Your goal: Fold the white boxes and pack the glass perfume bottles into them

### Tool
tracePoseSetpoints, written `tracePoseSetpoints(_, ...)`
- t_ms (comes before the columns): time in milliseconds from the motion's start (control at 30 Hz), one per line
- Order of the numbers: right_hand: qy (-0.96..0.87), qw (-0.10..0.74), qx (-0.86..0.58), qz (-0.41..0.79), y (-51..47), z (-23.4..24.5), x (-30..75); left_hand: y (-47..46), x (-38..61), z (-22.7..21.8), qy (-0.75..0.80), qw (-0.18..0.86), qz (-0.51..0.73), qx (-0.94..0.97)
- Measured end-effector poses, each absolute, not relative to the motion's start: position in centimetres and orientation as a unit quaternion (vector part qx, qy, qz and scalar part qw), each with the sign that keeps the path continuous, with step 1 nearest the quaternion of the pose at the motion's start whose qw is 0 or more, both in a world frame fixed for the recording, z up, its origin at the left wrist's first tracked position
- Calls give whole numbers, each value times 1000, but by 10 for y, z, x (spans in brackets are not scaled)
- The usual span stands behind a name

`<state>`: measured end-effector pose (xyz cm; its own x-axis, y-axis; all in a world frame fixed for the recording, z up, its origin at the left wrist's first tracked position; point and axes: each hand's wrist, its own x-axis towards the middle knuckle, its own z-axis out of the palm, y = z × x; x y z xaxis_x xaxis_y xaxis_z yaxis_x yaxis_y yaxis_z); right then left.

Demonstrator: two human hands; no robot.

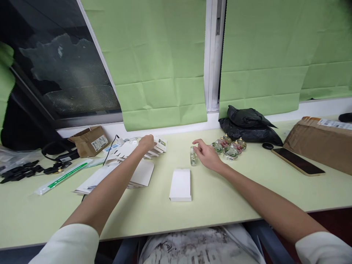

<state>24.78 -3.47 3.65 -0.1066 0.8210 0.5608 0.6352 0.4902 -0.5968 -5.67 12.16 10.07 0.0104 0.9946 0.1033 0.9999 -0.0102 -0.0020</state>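
Note:
My left hand (146, 143) is closed at the far end of a pile of white folded cardboard pieces (125, 150). Its fingertips are hidden, so what they grip cannot be made out. My right hand (207, 157) has its thumb and index finger apart beside a small clear, bottle-like item (193, 158). The thumb is at the item's upper edge; whether it touches is unclear. Between my arms, a closed white box (180, 185) lies flat on the table. Several clear-wrapped ornaments (230, 149) in green, red and gold sit just right of my right hand.
More white cardboard sheets (142, 172) lie under my left forearm. At the left are an open brown box (92, 141), a green-striped plastic packet (66, 176) and black straps (23, 170). Black plastic bags (249, 128), a phone (298, 161) and a large brown carton (320, 143) occupy the right.

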Motion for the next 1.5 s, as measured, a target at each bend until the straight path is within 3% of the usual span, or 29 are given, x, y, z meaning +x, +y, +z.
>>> tracePoseSetpoints(200,-837,350,-405,112,-48,39,242,116,-55,100,-711,48,-17,-702)
tracePoseSetpoints(400,-860,206,-429,187,-55,37,237,104,-51,105,-707,59,-18,-705)
tracePoseSetpoints(633,-844,152,-451,247,-53,31,237,49,-23,111,-675,101,-66,-727)
tracePoseSetpoints(767,-826,177,-436,310,-52,32,237,-5,-17,89,-614,-35,-147,-775)
tracePoseSetpoints(867,-812,251,-409,332,-52,33,235,-35,-23,66,-565,-189,-266,-758)
tracePoseSetpoints(967,-794,333,-384,333,-51,33,232,-49,-28,54,-457,-432,-250,-736)
tracePoseSetpoints(1067,-764,408,-365,342,-50,34,230,-52,-25,52,-357,-573,-240,-698)
tracePoseSetpoints(1167,-728,459,-345,374,-49,37,229,-49,-18,51,-321,-629,-280,-651)
tracePoseSetpoints(1300,-707,454,-354,411,-50,40,230,-43,-13,46,-329,-655,-347,-586)
tracePoseSetpoints(1500,-732,454,-376,340,-56,39,227,-39,-14,37,-352,-663,-370,-548)
